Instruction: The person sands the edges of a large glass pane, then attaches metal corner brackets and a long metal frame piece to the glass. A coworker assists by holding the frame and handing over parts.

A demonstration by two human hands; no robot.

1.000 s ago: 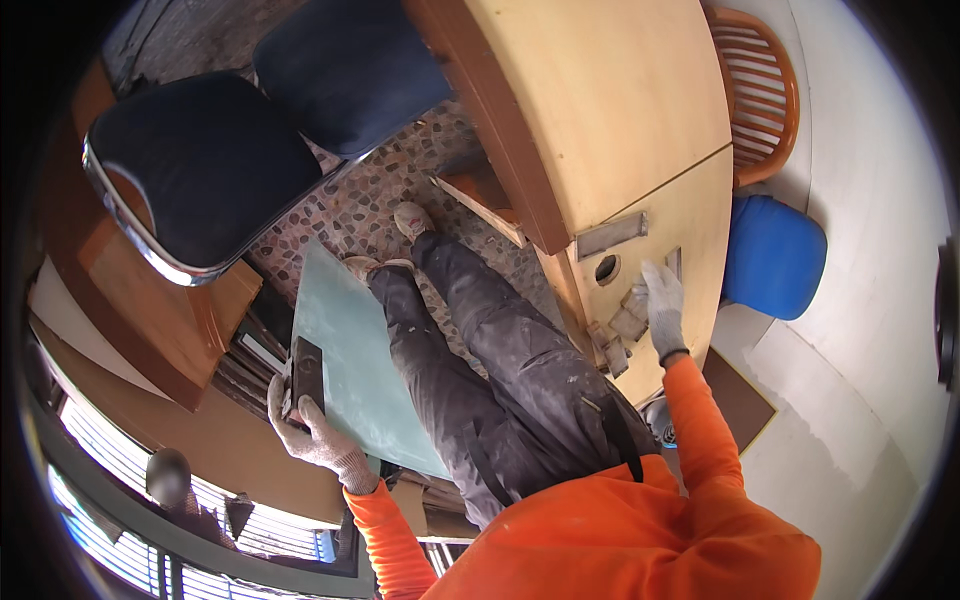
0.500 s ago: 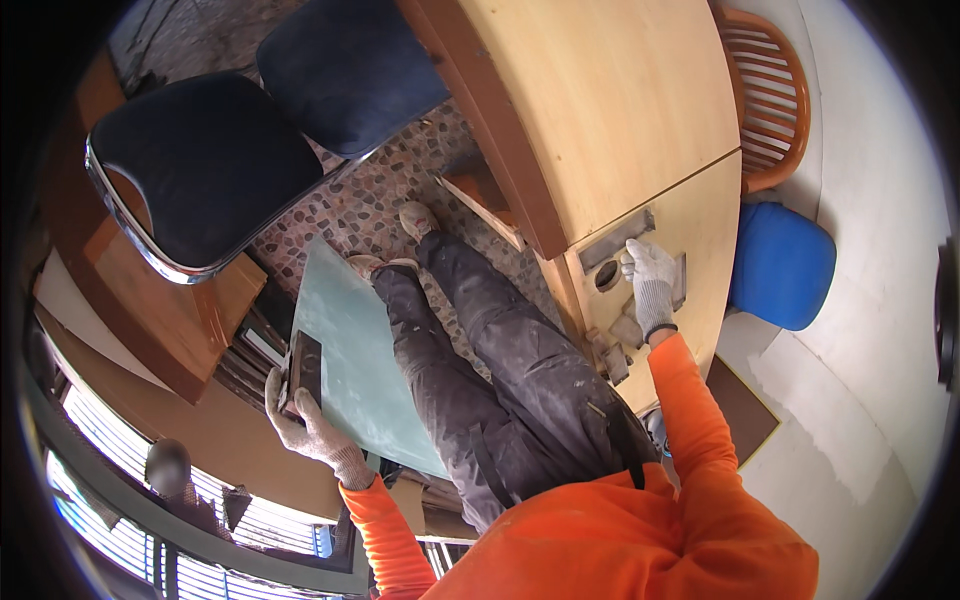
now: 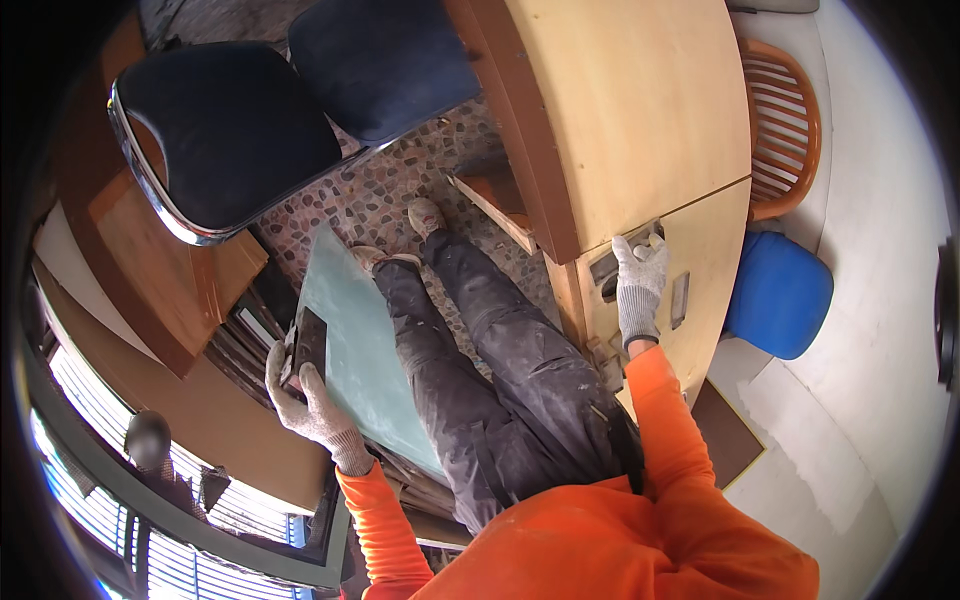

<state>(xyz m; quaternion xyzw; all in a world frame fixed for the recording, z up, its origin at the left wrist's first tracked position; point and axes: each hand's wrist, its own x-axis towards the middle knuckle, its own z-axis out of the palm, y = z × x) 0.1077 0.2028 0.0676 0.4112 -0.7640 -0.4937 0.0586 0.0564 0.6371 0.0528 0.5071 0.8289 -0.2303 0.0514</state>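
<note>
My left hand [image 3: 315, 410], in a pale knitted glove, grips a dark flat rectangular piece [image 3: 312, 345] by its edge, with lighter metal showing along one side. That piece is held beside the upper left edge of a pale green glass sheet [image 3: 345, 330], which stands slanted at my left leg. My gloved right hand [image 3: 640, 285] reaches over the light wooden tabletop [image 3: 710, 270], its fingers closed around a grey flat strip [image 3: 605, 266] by a dark round hole. Another grey strip [image 3: 680, 300] lies to the right of the hand. Small grey pieces [image 3: 605, 358] sit below my wrist.
Two dark padded chairs [image 3: 220, 135] stand at the far left on the pebbled floor [image 3: 400, 165]. A blue seat [image 3: 785, 295] and an orange slatted chair [image 3: 782, 130] are beyond the tabletop. Brown curved panels [image 3: 150, 270] and a slatted window [image 3: 200, 560] lie left.
My right hand has shifted from beside the hole up onto the grey strip and covers part of it. My left hand keeps its hold on the dark piece. The whole view has turned slightly.
</note>
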